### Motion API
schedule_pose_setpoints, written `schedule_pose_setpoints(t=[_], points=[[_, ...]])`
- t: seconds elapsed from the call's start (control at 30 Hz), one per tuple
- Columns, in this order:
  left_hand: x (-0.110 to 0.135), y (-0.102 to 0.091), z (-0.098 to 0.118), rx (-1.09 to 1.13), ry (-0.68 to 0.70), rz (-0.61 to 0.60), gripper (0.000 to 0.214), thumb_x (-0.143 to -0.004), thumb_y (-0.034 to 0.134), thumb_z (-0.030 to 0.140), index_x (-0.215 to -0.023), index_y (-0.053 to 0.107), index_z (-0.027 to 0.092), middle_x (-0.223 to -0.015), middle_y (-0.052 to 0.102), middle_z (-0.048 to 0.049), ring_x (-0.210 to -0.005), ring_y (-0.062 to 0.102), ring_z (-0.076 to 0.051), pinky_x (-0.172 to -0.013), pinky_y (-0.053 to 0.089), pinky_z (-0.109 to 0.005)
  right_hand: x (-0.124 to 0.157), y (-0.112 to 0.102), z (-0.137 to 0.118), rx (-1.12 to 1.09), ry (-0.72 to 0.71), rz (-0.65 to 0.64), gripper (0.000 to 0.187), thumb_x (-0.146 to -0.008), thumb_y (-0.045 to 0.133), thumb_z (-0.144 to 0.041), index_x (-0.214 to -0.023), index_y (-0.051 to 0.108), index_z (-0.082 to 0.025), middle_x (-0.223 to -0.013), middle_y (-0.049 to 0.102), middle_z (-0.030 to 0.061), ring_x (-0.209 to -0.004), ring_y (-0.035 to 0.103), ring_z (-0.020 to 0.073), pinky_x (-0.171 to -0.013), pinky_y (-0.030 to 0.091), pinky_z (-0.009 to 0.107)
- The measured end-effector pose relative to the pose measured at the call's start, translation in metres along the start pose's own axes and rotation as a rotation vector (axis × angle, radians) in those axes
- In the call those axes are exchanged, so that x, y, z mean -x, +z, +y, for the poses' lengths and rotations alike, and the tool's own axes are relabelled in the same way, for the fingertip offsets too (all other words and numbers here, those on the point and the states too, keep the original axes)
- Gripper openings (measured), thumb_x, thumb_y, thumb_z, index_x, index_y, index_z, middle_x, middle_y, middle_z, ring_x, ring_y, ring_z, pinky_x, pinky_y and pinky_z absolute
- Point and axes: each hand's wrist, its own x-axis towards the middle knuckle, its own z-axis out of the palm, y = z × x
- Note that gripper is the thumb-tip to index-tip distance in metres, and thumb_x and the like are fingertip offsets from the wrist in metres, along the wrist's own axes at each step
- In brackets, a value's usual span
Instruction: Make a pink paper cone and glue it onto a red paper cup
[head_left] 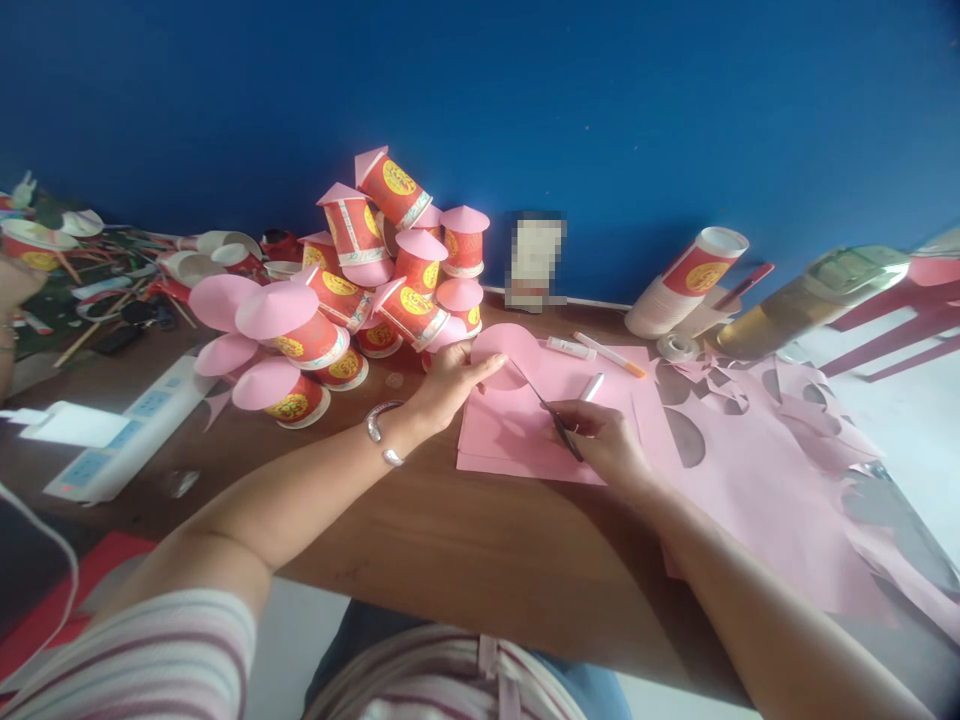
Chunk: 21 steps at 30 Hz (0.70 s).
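My left hand (448, 382) pinches a pink paper circle (504, 352) at its left edge and holds it up above a stack of pink paper sheets (517, 430). My right hand (604, 436) is closed round the handles of dark scissors (547, 405), whose blades point up-left into the circle. A silver bracelet (382, 432) sits on my left wrist. Both forearms rest over the brown wooden table (442, 540).
A pile of red paper cups with pink cone lids (352, 290) stands left of my hands. Markers (607, 354), a tape roll (677, 347), a cup stack (686, 282) and a gold can (810, 295) lie behind. Cut pink scraps (757, 450) spread right; a power strip (127, 430) lies left.
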Motion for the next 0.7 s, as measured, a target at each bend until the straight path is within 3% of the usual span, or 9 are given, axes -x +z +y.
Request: schedule_pose_setpoints(t=[0.7], points=[[-0.0028,-0.0007,-0.0021,0.032,0.015,0.023,0.04,-0.073,0.084,0.049,-0.088,0.074,0.014,-0.078,0.071,-0.0032,-0.067,0.06,-0.013,-0.057,0.044,-0.023,-0.0005,0.0015,0.0058,0.001,0.018,0.021,0.037,-0.068,0.08,-0.044,-0.094,0.083,-0.018,-0.069,0.071,0.003,-0.058,0.05,0.0134,-0.051,0.042,0.027]])
